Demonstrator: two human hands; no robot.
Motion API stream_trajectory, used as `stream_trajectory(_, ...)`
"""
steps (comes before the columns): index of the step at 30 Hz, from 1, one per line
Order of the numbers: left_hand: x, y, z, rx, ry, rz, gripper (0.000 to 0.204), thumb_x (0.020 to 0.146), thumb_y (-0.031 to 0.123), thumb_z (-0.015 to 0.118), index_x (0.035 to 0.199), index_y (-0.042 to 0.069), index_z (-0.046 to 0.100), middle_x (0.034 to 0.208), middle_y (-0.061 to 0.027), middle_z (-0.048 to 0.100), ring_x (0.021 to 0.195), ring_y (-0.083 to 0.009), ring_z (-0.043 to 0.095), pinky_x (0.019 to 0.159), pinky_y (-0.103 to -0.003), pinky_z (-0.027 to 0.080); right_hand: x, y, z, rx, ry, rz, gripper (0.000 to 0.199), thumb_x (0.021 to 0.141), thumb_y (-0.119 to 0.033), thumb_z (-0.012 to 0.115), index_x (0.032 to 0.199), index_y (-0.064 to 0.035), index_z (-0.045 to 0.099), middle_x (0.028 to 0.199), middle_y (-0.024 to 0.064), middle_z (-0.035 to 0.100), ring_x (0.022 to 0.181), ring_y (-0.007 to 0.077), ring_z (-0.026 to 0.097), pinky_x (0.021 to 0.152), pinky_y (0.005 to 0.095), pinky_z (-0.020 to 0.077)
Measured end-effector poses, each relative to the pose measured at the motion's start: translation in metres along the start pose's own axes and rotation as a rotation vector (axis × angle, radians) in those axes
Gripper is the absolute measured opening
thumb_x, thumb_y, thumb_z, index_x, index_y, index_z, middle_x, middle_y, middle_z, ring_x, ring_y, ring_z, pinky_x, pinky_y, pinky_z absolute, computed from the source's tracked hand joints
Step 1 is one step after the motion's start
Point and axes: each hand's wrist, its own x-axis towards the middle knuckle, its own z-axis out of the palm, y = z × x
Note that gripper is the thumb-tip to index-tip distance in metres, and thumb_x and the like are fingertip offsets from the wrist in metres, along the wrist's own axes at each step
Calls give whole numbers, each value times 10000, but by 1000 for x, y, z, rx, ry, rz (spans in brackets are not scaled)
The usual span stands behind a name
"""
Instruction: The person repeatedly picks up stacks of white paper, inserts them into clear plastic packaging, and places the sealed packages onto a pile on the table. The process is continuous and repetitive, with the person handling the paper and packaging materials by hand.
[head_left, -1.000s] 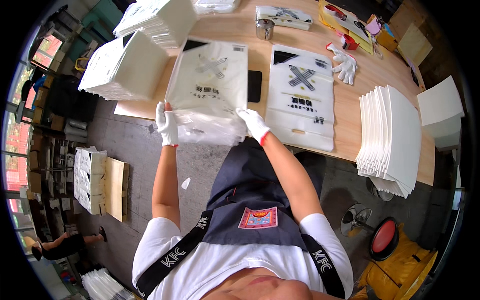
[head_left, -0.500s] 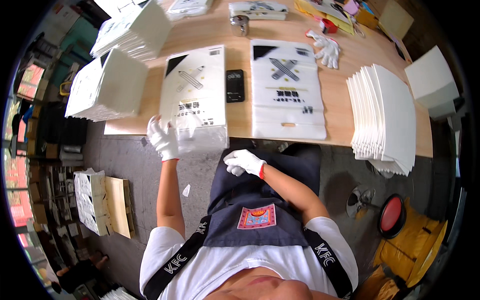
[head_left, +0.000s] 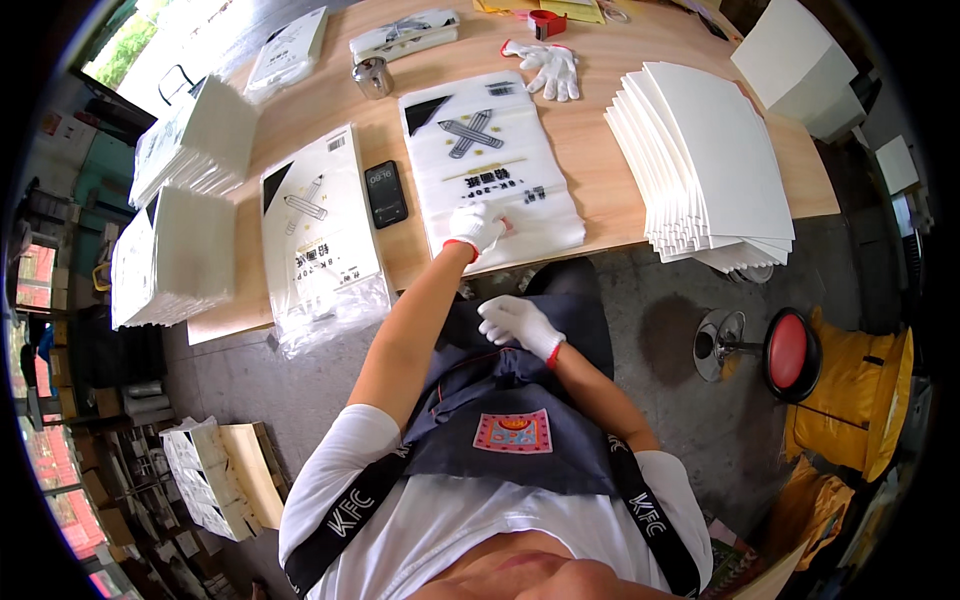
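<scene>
Near the worktop's (head_left: 805, 185) front edge, a pile of clear printed bags (head_left: 485, 145) is touched by the gloved left hand (head_left: 478, 225), fingers partly curled; whether a bag is gripped cannot be told. The right hand (head_left: 520, 322), half-curled with nothing seen held, is positioned short of that edge. A packet (head_left: 310, 215) overhanging the edge is noted leftward, a phone (head_left: 386, 195) beside it; white sheets (head_left: 700, 150) are fanned toward the right corner.

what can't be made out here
All in the head view:
- Left hand: palm and grip, hidden by its own back, over the printed plastic bags.
- Right hand: palm, hidden by its own back.
- Yellow sheet: far part, cut off by the upper edge.
- Stacked white sheets: lower faces, covered by upper sheets.
</scene>
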Motion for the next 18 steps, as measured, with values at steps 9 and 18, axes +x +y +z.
stream_trajectory(9,-5,12,-23,-283,129,170,281,888,252,534,1066,133,716,1013,-151,704,949,-318,658,847,-374,492,66,-76,-64,12,316,-391,726,829,-525,719,1318,-31,513,1219,75,584,990,160,605,687,277,532)
stream_trajectory(18,7,45,-117,-1675,258,210,277,911,-18,497,1175,58,530,893,-80,664,718,-117,601,616,-247,474,73,-17,-144,-1268,753,-270,510,918,-579,497,957,-108,688,823,155,682,704,287,655,623,424,500)
